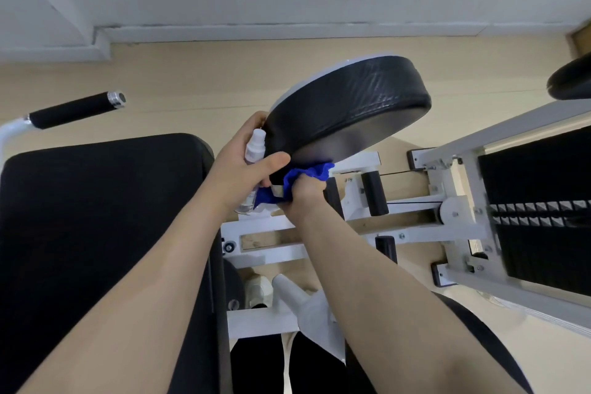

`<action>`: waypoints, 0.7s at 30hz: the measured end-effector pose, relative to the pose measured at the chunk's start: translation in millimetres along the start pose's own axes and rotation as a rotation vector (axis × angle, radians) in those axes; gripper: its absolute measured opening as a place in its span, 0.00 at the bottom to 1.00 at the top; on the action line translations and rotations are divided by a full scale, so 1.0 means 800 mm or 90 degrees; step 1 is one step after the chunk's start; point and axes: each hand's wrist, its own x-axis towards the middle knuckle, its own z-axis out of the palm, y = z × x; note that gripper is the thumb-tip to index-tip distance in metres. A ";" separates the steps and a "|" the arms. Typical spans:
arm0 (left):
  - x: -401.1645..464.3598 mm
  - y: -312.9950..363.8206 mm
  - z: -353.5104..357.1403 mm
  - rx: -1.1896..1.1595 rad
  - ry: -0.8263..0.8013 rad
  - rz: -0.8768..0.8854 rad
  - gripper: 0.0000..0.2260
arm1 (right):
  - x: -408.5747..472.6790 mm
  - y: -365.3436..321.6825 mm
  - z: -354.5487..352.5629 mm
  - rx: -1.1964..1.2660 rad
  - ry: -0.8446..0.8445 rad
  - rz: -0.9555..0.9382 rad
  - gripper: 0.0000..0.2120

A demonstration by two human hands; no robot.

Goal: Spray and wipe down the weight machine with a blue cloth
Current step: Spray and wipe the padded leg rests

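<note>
Nearest me are my knees and the white frame (256,320) of the machine, with the black seat (105,233) to my left. Just beyond, my right hand (303,192) is clenched around the blue cloth (307,174), bunched and pressed up against the underside of the round black pad (348,105). My left hand (243,163) grips the spray bottle (254,150), fingers (271,161) wrapped round it, thumb side resting on the pad's rim to steady it.

I judge this is the wiping step, on the pad's lower face and edge. Next I need to drag the cloth round the rim and over the top, so the pad must stay braced; the bottle in my left hand makes that brace clumsy.

Further off, a black grip (75,112) sticks out on the left, and the weight stack (537,211) sits to the right. The rollers (374,192) and frame bars under the pad crowd my right wrist. Past all that lie the floor and the wall.
</note>
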 end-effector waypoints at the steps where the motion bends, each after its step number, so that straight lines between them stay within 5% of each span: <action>1: -0.001 0.000 -0.001 0.015 0.006 0.001 0.19 | 0.003 0.001 -0.002 0.019 -0.008 0.015 0.16; 4: -0.010 0.000 0.000 0.028 0.016 -0.006 0.18 | -0.001 -0.006 -0.018 0.071 -0.059 0.007 0.20; 8: -0.018 0.004 0.004 0.020 0.035 -0.013 0.18 | -0.027 -0.012 -0.042 0.176 -0.106 -0.151 0.22; 17: -0.018 0.013 0.005 0.011 0.045 -0.001 0.18 | 0.004 -0.058 -0.034 -0.060 -0.003 -0.118 0.13; 21: -0.024 0.012 0.005 0.002 0.039 -0.035 0.21 | -0.023 -0.112 -0.074 0.002 0.026 -0.432 0.17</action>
